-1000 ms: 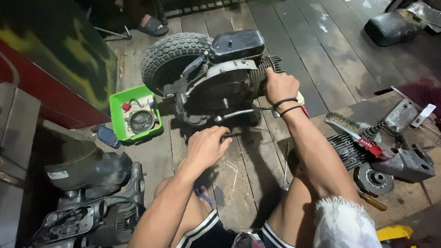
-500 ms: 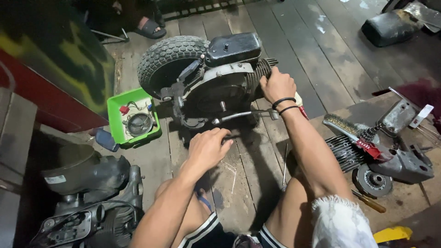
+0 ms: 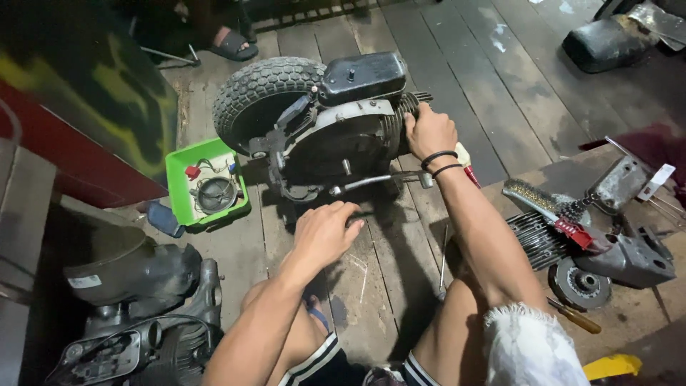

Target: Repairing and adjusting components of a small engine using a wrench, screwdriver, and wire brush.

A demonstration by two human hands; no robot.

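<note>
A small scooter engine (image 3: pixel 343 136) with a knobby black tyre (image 3: pixel 261 93) lies on the wooden plank floor. My right hand (image 3: pixel 429 132) grips its finned cylinder end, and a pale tool handle sticks out under that wrist. My left hand (image 3: pixel 325 232) rests on the planks just in front of the engine, fingers curled loosely, close to a chrome lever (image 3: pixel 379 180) that sticks out of the case. I cannot tell whether anything is under its fingers.
A green tray (image 3: pixel 182 182) with small parts sits left of the engine. Dark engine parts (image 3: pixel 136 286) lie at lower left. At right are a wire brush (image 3: pixel 536 200), metal castings (image 3: pixel 629 250) and a screwdriver (image 3: pixel 575 318). Another person's sandalled foot (image 3: pixel 232 44) is at the back.
The view has shifted slightly, so the engine sits a little higher and further left. Both hands stay where they were on the engine and the floor.
</note>
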